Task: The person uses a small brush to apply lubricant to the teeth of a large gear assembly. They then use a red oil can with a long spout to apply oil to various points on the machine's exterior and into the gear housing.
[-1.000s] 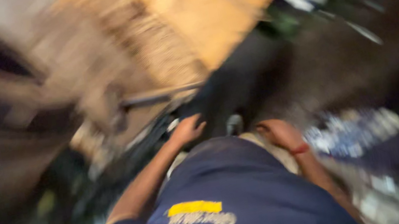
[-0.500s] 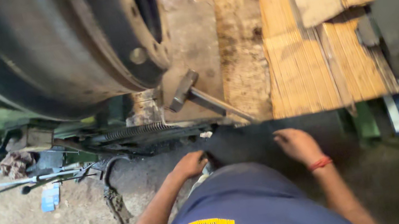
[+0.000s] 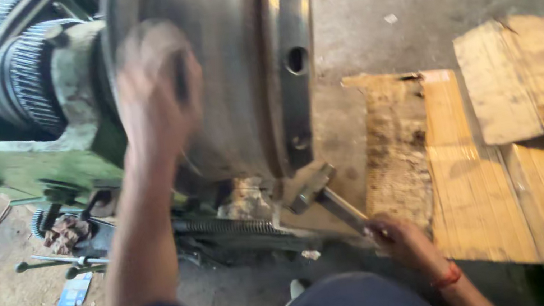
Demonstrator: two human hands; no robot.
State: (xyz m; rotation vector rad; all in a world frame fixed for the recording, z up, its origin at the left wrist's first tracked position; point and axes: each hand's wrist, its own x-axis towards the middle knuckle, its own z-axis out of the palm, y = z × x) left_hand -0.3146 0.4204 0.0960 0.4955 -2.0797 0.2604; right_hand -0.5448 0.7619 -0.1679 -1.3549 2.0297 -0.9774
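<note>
My left hand (image 3: 157, 95) is raised and pressed against the side of a big grey metal drum (image 3: 237, 71) on a green machine (image 3: 12, 168); the hand is blurred, and a dark object may sit under its fingers. My right hand (image 3: 402, 241) is low on the floor, closed around the handle of a hammer (image 3: 318, 193). The hammer's metal head lies just under the drum's lower edge.
Worn wooden boards (image 3: 487, 177) and a cardboard sheet (image 3: 536, 75) cover the floor at right. A gear and shaft (image 3: 6, 79) stick out at upper left. Long metal tools (image 3: 60, 261) and a blue scrap (image 3: 74, 293) lie on the dirt floor at left.
My left hand has risen from the floor up onto the drum. My right hand has reached forward and taken hold of the hammer handle. The view has steadied and moved closer.
</note>
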